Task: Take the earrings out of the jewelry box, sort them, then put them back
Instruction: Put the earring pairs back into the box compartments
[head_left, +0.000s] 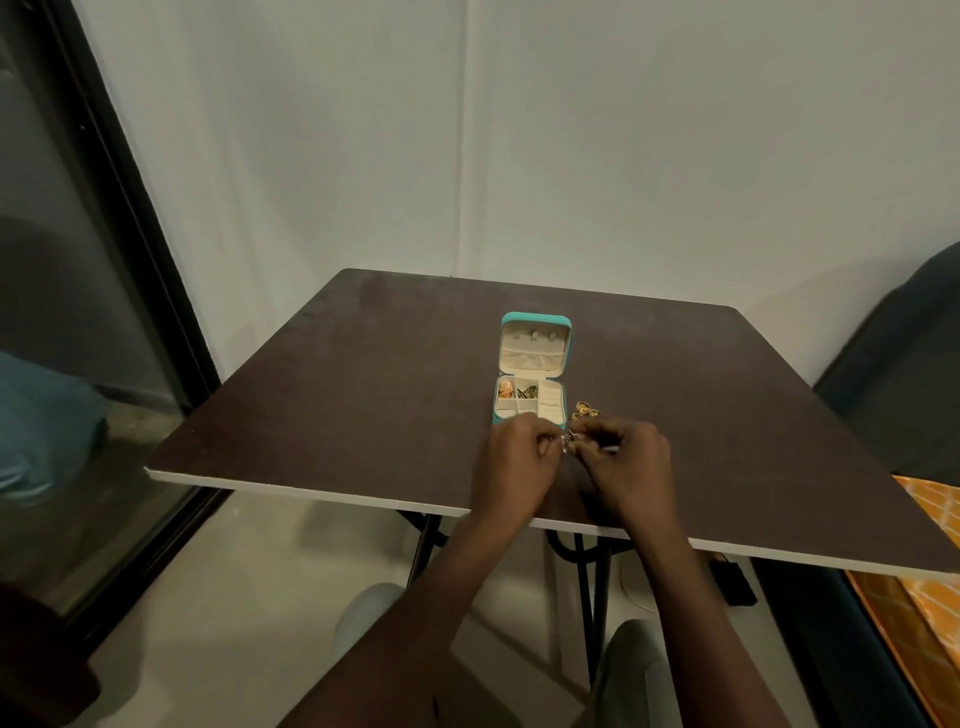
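A small teal jewelry box stands open near the middle of the dark table, its cream lid upright. Its tray holds a pink-gold earring in the back left compartment and green earrings beside it. Several gold earrings lie on the table just right of the box. My left hand and my right hand meet in front of the box, fingertips together, pinching small silver earrings between them. How many pieces they hold is too small to tell.
The table's pale front edge runs just under my wrists. A dark glass door stands at the left, a dark chair at the right and an orange patterned cloth at the lower right. My knees show below the table.
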